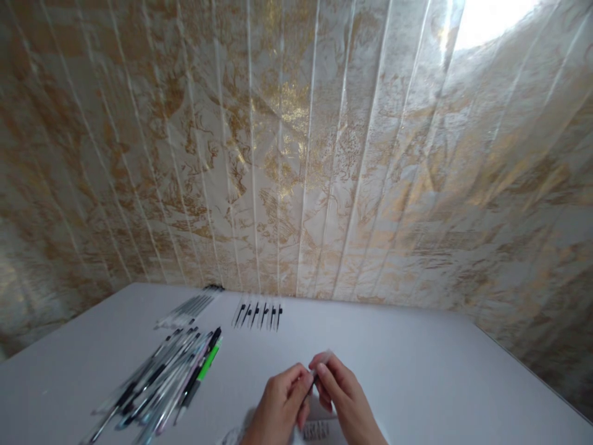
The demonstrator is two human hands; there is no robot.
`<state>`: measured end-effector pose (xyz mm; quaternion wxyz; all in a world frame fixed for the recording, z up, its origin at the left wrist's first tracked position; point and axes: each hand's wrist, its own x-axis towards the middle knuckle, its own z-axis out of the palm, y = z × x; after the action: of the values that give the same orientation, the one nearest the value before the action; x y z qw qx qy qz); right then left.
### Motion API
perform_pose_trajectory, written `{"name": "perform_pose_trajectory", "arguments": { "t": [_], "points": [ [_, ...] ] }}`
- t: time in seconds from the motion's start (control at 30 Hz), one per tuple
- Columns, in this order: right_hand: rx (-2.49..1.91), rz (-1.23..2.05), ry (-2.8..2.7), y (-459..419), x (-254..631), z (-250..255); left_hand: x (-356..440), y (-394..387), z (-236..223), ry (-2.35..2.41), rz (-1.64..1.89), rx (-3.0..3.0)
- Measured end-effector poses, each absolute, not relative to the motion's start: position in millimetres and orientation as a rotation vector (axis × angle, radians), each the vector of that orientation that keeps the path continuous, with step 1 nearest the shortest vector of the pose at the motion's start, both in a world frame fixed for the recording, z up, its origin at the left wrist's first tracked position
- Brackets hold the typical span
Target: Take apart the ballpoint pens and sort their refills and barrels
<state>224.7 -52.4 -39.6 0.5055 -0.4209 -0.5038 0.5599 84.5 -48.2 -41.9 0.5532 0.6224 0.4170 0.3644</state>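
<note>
Near the front of the table, my left hand [282, 402] and my right hand [343, 392] meet with their fingers pinched together. Between them is a slim pen [315, 378], dark on the lower left, with a pale, see-through end showing above the right fingertips. My fingers cover much of it, so I cannot tell whether it is whole or a part. Under the hands, a row of small dark pieces [316, 429] lies partly hidden by the wrists.
A loose pile of pens [157, 377] spreads over the left side, with a bright green one [209, 361] at its right edge. Behind it lie clear tubes [188, 307]. Several black-and-clear pen pieces [257, 315] stand in a row on the white table [417, 364]. Patterned curtain [278, 154] hangs behind.
</note>
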Motion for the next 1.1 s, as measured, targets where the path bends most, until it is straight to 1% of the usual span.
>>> {"name": "perform_pose_trajectory", "arguments": {
  "t": [0.2, 0.37, 0.6, 0.8, 0.93, 1.1],
  "points": [
    [-0.943, 1.226, -1.334, -59, 224, -27, 82, -48, -29, 1.011, 0.862, 1.511],
    [-0.986, 1.179, -1.295, -56, 231, -25, 78, -54, -21, 0.838, 0.873, 1.700],
    [-1.071, 1.148, -1.247, -54, 235, -28, 81, -54, -29, 0.895, 0.844, 1.604],
    [-1.084, 1.125, -1.221, -58, 235, -14, 83, -55, -31, 0.884, 0.814, 1.469],
    [-1.095, 1.132, -1.208, -55, 239, -11, 82, -56, -32, 0.919, 0.812, 1.506],
    [-1.102, 1.226, -1.196, -52, 240, -23, 87, -54, -47, 0.890, 0.777, 1.473]
  ]
}}
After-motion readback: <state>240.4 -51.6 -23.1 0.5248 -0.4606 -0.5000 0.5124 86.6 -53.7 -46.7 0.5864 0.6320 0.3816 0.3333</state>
